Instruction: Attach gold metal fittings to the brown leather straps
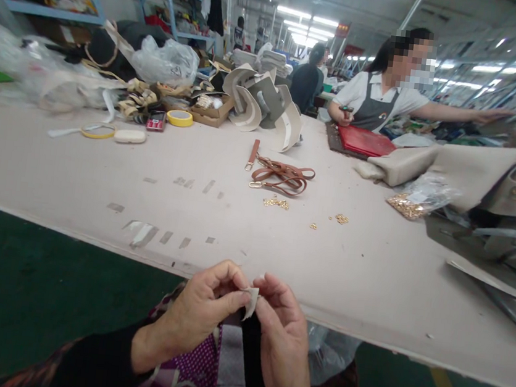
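Pale tabletop (360,280) with brown straps (283,168), small gold pieces (276,202), yellow tape (180,122).

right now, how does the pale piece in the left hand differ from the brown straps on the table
The pale piece is small and patch-like, while the brown straps are long, thin and looped. The pale piece is pinched in the left hand; the brown straps lie on the table. Metal clasps show on the brown straps, but none on the pale piece.

Free tabletop (253,236) before, seemingly, gold rings (341,218)
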{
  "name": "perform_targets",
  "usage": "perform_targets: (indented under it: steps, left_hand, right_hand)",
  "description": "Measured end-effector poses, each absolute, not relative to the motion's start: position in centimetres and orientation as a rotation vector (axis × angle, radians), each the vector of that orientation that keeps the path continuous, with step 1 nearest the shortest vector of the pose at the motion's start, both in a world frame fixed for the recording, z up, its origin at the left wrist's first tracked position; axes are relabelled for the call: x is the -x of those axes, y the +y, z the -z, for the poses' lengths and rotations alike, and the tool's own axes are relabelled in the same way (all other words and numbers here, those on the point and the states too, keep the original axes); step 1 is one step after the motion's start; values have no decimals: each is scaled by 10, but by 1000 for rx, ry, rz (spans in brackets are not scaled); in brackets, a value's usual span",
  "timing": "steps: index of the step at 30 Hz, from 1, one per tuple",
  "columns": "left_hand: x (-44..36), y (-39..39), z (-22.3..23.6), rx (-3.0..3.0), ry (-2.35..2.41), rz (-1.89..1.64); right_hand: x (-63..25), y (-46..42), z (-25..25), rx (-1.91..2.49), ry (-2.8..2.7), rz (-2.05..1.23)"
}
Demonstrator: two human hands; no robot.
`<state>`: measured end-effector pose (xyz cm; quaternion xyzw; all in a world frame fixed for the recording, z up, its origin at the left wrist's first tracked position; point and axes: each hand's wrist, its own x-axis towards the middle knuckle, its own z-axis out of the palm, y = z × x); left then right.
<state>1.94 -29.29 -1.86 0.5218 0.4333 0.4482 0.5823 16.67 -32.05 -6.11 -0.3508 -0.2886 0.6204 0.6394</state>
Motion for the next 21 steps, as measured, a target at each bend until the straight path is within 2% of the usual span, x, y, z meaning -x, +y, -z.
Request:
perform_targets:
  steps: [3,9,21]
  left_hand:
    - [-20,-293,17,-1223,1076,-1102]
    - [-25,-303,13,-1321,1129,-1087]
    - [-21,-296,28,-1466,1138,-1063]
  right_hand:
    - [-175,-321,61,728,-578,-1367]
    - [-176,-328,64,922,-866,-1269]
    - [-178,-328,72,1004,-862,-1123]
